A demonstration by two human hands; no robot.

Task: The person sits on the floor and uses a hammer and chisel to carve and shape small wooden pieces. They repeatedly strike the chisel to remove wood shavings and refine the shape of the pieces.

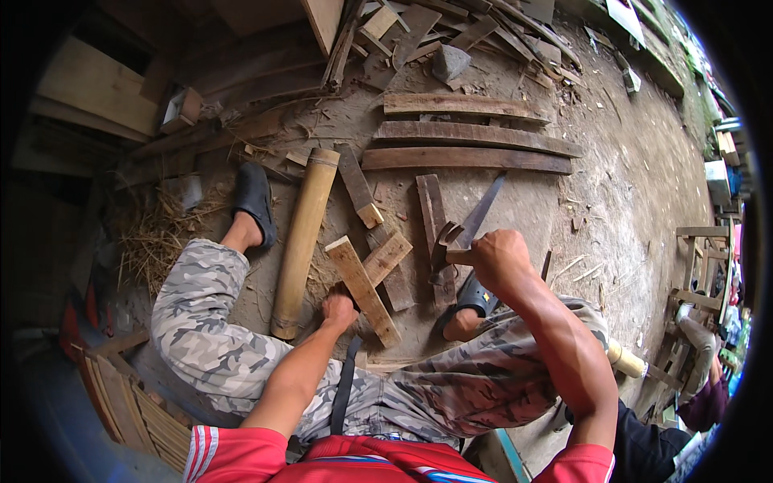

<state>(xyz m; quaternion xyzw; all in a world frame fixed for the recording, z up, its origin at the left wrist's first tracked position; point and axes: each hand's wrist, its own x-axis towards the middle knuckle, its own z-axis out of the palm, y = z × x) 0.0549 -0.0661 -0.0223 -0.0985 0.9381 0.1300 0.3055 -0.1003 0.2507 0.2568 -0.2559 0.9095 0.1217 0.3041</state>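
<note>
Head view, and the right hand (501, 256) had its fingers wrapped firmly round the handle of a hammer (440, 259), the head out at nine o'clock from the fist! At centre, a pale board (362, 291) lay across a shorter wooden piece (388, 256), and the left hand (340, 307) was there at their eight o'clock, fingertips hidden, grip impossible to tell. Bamboo pole (304, 241) at ten, saw (482, 209) at two, three long planks (475, 137) up at one!

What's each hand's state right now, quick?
Left hand: closed, apparently on the crossed wood.
Right hand: closed, holding the hammer by its handle.
</note>
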